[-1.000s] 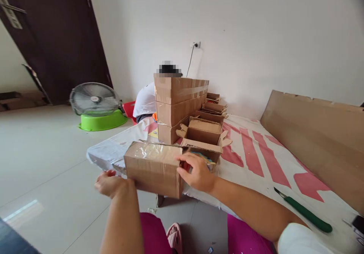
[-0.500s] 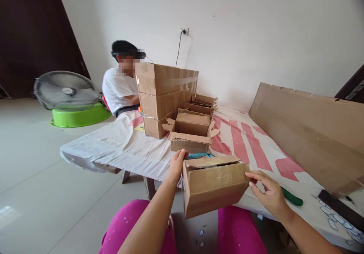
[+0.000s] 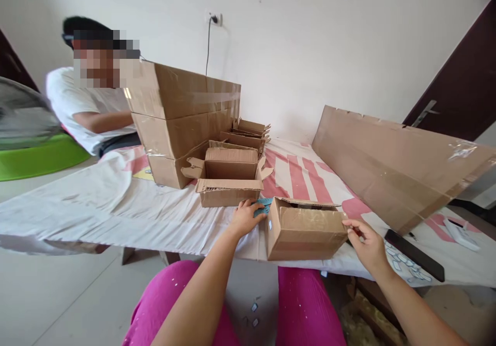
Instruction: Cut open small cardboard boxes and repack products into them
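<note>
A small cardboard box (image 3: pixel 306 237) rests at the table's front edge, its top flaps not fully down and a dark gap along the top. At its upper right corner, my right hand (image 3: pixel 366 242) pinches the edge between thumb and fingers. To the left of the box, my left hand (image 3: pixel 246 218) lies with outstretched fingers over a light-blue item (image 3: pixel 264 206), partly hidden, whose kind I cannot make out. Just beyond that hand stands an open cardboard box (image 3: pixel 231 196) with its flaps spread.
More open boxes (image 3: pixel 244 140) stand in a row behind. Taped boxes (image 3: pixel 182 108) form a stack at left, with a person (image 3: pixel 85 103) seated behind it. On the right are a large cardboard sheet (image 3: pixel 387 165) and a black phone-like object (image 3: pixel 414 255) on the cloth-covered table (image 3: pixel 186 227).
The box has come down onto the table edge. My left hand has left its side and moved onto the blue item. My right hand stays at its corner. The view has shifted right.
</note>
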`<action>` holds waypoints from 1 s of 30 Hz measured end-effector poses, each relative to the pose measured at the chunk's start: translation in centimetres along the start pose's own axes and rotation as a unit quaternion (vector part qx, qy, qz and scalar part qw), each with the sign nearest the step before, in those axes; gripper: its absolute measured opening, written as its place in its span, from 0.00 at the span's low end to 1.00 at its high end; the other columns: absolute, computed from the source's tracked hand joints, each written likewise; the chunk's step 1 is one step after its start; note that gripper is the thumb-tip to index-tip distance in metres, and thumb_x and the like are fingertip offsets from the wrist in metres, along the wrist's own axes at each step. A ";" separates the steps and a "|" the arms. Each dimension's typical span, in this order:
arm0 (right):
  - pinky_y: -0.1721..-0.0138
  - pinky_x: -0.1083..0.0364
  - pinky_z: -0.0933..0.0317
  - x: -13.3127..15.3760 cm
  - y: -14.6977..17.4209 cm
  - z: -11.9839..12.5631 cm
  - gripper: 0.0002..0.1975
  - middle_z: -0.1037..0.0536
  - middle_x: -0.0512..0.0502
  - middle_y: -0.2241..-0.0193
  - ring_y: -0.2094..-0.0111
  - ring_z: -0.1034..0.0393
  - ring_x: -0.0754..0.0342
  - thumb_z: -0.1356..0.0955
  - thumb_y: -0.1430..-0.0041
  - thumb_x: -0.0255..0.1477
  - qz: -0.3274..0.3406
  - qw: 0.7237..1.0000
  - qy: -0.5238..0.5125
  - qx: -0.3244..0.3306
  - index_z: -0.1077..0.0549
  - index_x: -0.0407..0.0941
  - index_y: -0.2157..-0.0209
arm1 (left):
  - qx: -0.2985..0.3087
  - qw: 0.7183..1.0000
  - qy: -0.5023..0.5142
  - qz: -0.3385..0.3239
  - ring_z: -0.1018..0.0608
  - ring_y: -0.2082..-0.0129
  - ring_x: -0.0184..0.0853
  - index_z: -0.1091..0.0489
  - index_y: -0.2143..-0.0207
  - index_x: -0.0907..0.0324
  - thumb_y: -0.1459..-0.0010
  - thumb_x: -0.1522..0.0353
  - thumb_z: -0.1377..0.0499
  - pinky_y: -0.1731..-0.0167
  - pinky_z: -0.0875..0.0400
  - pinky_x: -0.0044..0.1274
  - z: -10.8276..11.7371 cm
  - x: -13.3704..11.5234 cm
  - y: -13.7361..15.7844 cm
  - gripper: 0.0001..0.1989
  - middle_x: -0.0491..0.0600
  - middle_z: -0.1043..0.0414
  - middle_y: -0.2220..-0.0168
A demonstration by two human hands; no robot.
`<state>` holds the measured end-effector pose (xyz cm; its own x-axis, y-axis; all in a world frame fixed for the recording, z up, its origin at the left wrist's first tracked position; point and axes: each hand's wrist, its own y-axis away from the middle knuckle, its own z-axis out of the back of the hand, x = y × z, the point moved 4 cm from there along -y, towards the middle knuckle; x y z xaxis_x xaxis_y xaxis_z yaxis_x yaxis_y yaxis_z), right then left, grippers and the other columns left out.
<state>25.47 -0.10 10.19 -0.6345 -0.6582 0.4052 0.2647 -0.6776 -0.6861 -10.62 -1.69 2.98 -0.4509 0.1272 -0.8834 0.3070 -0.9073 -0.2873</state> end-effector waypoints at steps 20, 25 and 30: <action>0.42 0.42 0.39 8.6 -2.3 -6.8 0.28 0.33 0.44 0.40 0.39 0.40 0.45 0.39 0.34 0.43 0.237 0.939 0.103 0.229 0.42 0.50 0.36 | -0.241 0.939 -0.242 0.051 0.34 0.48 0.55 0.26 0.75 0.54 0.54 0.75 0.45 0.45 0.46 0.47 10.7 1.5 3.5 0.09 0.57 0.26 0.56; 0.44 0.42 0.38 8.3 -2.0 -6.8 0.27 0.33 0.45 0.40 0.39 0.39 0.44 0.39 0.35 0.43 0.246 0.939 0.120 0.210 0.41 0.50 0.37 | -0.167 0.877 -0.436 0.114 0.38 0.42 0.60 0.28 0.61 0.59 0.52 0.75 0.44 0.47 0.46 0.50 9.7 1.3 4.6 0.14 0.65 0.35 0.44; 0.44 0.42 0.38 8.6 -2.1 -6.9 0.27 0.32 0.45 0.40 0.40 0.38 0.44 0.40 0.35 0.43 0.245 0.938 0.129 0.206 0.38 0.49 0.38 | -0.172 0.880 -0.436 0.080 0.43 0.39 0.66 0.32 0.65 0.61 0.58 0.65 0.31 0.45 0.49 0.54 7.7 -0.8 5.0 0.19 0.68 0.38 0.44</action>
<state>14.48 -2.04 10.93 -0.5035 -0.8587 -0.0949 0.7960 -0.4184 -0.4375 -15.15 -9.40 5.13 -0.8044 -0.4824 -0.3468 0.5927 -0.6916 -0.4127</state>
